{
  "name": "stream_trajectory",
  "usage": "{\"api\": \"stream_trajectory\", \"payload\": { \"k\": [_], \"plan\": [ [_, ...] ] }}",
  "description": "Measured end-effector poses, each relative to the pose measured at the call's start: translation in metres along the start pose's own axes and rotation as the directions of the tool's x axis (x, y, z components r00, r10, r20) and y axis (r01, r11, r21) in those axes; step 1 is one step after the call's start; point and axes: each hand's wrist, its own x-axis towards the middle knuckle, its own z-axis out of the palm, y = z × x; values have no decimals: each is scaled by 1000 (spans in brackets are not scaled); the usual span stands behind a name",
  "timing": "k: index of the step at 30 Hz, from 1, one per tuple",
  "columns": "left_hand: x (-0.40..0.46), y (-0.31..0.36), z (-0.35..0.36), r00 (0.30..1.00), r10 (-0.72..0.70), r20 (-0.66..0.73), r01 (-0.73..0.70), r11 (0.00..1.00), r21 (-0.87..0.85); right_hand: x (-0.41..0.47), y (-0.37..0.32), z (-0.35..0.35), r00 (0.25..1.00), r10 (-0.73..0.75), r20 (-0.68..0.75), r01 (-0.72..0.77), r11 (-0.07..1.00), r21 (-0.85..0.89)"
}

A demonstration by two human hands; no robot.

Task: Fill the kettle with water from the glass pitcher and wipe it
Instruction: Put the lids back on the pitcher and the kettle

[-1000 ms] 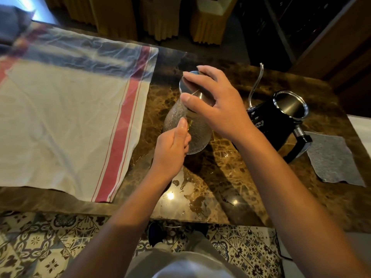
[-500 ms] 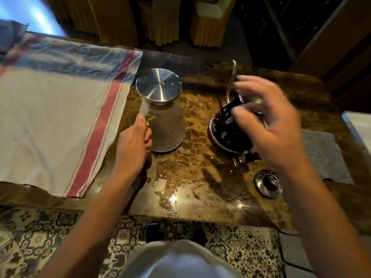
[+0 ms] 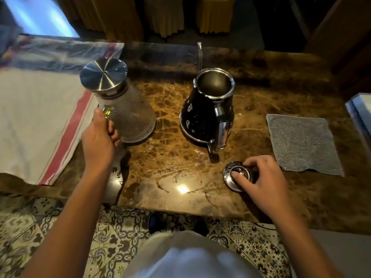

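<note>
A textured glass pitcher [image 3: 130, 115] with a steel lid [image 3: 103, 74] stands on the brown marble counter [image 3: 180, 157], left of centre. My left hand [image 3: 99, 141] grips its handle on the near side. The black kettle [image 3: 204, 113] stands upright to its right, its top open, with a thin gooseneck spout pointing away and its chrome handle facing me. The kettle's round steel lid [image 3: 236, 176] lies on the counter in front of it. My right hand [image 3: 263, 181] has its fingers closed on that lid's knob. A grey wiping cloth [image 3: 303, 143] lies flat at the right.
A white towel with red stripes [image 3: 40, 121] covers the counter's left part. Spilled water [image 3: 160, 177] shines on the marble near the front edge. Patterned floor tiles lie below. A light-coloured surface edge [image 3: 361, 111] sits at the far right.
My right hand left the pitcher's steel lid, crossed over the kettle to the right, and now holds the kettle's lid on the counter. My left hand stays on the pitcher's handle.
</note>
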Motion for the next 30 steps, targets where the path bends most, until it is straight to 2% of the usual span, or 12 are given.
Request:
{"api": "stream_trajectory", "payload": {
  "k": [5, 11, 14, 17, 19, 22, 24, 30],
  "plan": [
    [-4, 13, -4, 998, -65, 25, 64, 997, 47, 3, 9, 1, 996, -76, -44, 75, 997, -27],
    [-17, 25, -3, 993, 65, -95, -28, 937, 348, 8, 16, 0, 988, -145, -50, 146, 989, 16],
    [-21, 30, 4, 959, 225, -175, -82, 806, 586, 13, 18, -4, 984, -165, -67, 167, 986, 29],
    [-36, 34, 14, 866, 467, -179, -229, 688, 688, 22, 15, -18, 977, -166, -131, 179, 979, 93],
    [-52, 36, 31, 850, 522, -72, -372, 692, 619, 32, 9, -34, 966, -169, -195, 198, 970, 138],
    [-80, 40, 72, 884, 437, 167, -464, 775, 429, 50, -8, -61, 939, -191, -286, 245, 955, 165],
    [-91, 37, 97, 882, 388, 267, -465, 812, 354, 62, -22, -78, 913, -215, -346, 289, 941, 177],
    [-103, 27, 143, 882, 253, 398, -381, 879, 286, 95, -76, -108, 818, -322, -477, 449, 876, 178]
  ]
}}
